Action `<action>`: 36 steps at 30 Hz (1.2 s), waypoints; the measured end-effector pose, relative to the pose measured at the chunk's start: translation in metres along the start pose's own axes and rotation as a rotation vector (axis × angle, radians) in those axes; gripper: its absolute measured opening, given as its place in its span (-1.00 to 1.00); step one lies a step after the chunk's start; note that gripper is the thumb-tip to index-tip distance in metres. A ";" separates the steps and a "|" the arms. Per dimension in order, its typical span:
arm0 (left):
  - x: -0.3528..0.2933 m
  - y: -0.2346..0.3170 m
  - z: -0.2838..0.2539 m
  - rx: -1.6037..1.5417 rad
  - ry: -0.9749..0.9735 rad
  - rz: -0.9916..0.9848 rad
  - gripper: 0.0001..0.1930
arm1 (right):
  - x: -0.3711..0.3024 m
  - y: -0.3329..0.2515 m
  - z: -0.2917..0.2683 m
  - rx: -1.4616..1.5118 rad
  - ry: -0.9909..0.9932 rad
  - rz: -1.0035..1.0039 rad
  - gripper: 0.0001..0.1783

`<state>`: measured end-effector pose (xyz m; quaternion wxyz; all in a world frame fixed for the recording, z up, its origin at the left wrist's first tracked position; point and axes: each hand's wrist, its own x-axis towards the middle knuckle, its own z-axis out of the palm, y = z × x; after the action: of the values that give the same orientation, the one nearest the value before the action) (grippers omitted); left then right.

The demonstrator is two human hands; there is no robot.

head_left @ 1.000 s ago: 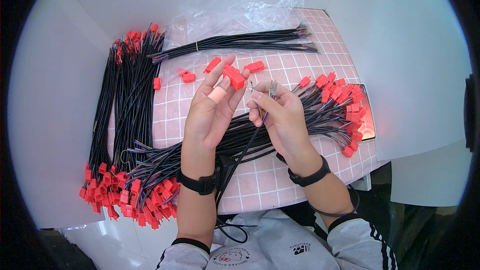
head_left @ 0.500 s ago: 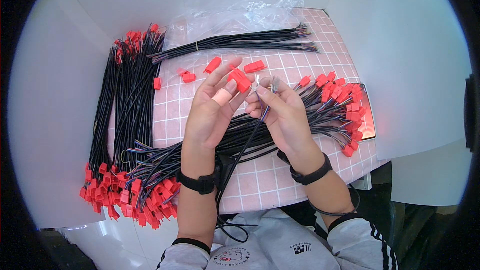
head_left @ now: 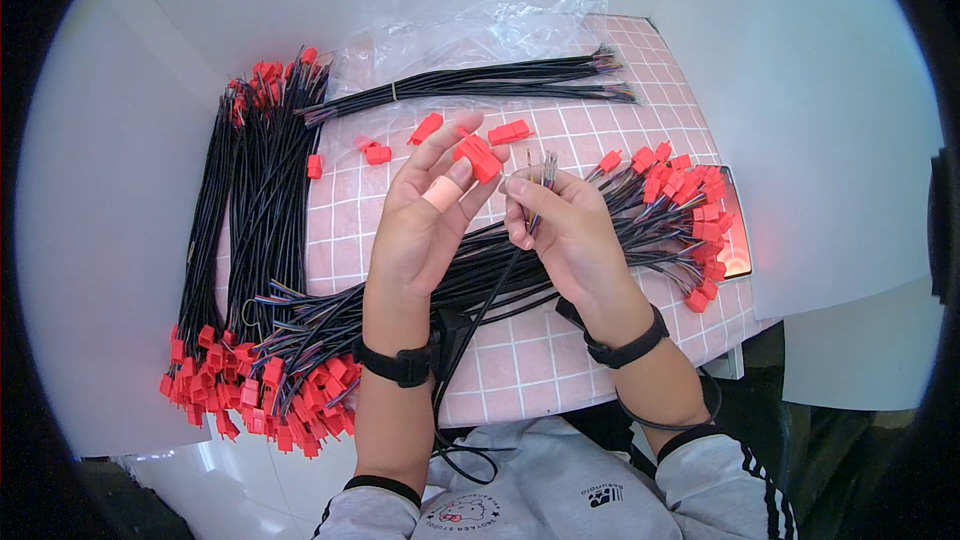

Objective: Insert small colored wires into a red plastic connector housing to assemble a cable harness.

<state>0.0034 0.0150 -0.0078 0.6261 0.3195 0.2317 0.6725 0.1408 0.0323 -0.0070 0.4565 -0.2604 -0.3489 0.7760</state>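
Observation:
My left hand [head_left: 432,202] pinches a red connector housing [head_left: 478,157] between thumb and fingers, with a tan bandage wrapped round the thumb. Just to the right, my right hand [head_left: 560,215] is closed on the thin coloured wires [head_left: 535,208] at the end of a black cable [head_left: 487,302]. Metal tips [head_left: 549,168] on those wires stick up above the fingers. A small gap separates the wire ends from the housing. From the right hand the cable runs down toward my left wrist and hangs over the table's front edge.
Loose red housings [head_left: 511,132] lie beyond my hands on the pink checked table [head_left: 500,380]. Cable bundles with red connectors lie at left [head_left: 265,190] and under my hands [head_left: 655,230]. A tied cable bundle [head_left: 450,83] and clear plastic bag [head_left: 480,10] are behind. A phone [head_left: 736,225] lies at right.
My right fingers have curled in around the wires, and a single wire tip that stood apart beside the housing is now closer to the others. My left hand has hardly moved.

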 end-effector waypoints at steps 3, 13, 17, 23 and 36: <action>0.000 -0.001 -0.001 0.042 0.018 0.018 -0.61 | 0.000 -0.001 0.000 0.005 0.003 0.009 -0.89; 0.001 -0.004 -0.008 0.000 -0.046 0.017 -0.67 | 0.002 -0.001 -0.010 0.228 -0.179 0.160 -0.83; 0.002 -0.005 -0.010 0.027 -0.040 0.024 -0.68 | 0.001 -0.001 -0.007 0.179 -0.154 0.165 -0.82; 0.003 -0.005 -0.007 0.049 -0.044 0.041 -0.68 | 0.001 0.000 -0.006 0.177 -0.122 0.112 -0.81; 0.000 -0.003 0.001 0.138 -0.012 0.059 -0.63 | -0.004 0.003 0.002 -0.253 0.059 -0.167 -0.87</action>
<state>0.0062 0.0156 -0.0091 0.5840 0.3728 0.2643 0.6709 0.1396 0.0276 -0.0083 0.4928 -0.3085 -0.4509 0.6772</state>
